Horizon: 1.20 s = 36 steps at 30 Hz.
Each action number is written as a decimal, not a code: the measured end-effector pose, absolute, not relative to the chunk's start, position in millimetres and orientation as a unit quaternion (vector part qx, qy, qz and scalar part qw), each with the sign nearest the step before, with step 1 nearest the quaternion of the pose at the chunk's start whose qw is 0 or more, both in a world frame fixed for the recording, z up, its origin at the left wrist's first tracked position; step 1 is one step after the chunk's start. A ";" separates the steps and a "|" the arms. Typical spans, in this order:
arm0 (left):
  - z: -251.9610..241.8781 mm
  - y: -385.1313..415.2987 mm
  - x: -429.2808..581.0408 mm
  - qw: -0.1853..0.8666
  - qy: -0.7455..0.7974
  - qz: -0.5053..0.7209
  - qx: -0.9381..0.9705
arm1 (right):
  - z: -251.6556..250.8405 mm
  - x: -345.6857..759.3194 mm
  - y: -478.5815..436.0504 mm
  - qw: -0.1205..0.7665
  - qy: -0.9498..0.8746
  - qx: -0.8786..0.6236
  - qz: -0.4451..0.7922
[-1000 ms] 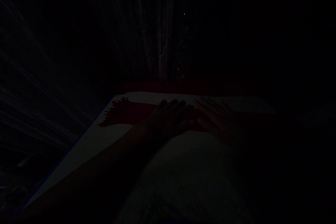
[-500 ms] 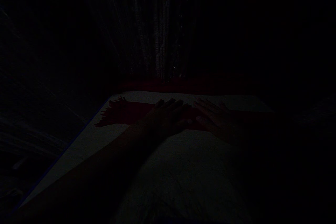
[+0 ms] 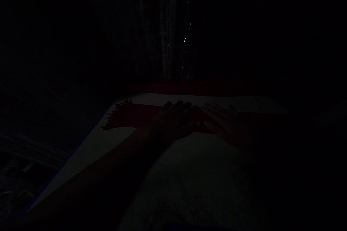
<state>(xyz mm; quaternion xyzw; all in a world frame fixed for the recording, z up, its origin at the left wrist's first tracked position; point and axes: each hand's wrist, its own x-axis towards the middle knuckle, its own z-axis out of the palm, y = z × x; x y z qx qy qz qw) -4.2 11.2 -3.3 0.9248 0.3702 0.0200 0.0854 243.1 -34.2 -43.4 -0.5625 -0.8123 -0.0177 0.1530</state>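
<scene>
A dark red scarf (image 3: pixel 142 114) with a fringed left end lies stretched sideways across a pale surface (image 3: pixel 189 166). My left hand (image 3: pixel 175 119) rests flat on the middle of the scarf, fingers spread and pointing away from me. Just to its right, my right hand (image 3: pixel 225 124) is also laid on the cloth, its fingers stretched out toward the upper left. Neither hand grips anything. The scarf's right end fades into darkness, and so does my right forearm.
The scene is very dark. Another dark red strip (image 3: pixel 173 88) runs along the far edge of the pale surface. A blue edge (image 3: pixel 70 154) borders the left side. Behind stand faint vertical folds (image 3: pixel 166 36) with small bright specks.
Both hands stay nearly in place on the scarf. The view has shifted slightly, and the picture is a little darker.
</scene>
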 end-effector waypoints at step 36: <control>-3.4 12.4 -2.8 0.081 0.373 0.026 0.924 | -45.2 243.0 -33.2 0.162 -0.804 -0.572 -0.015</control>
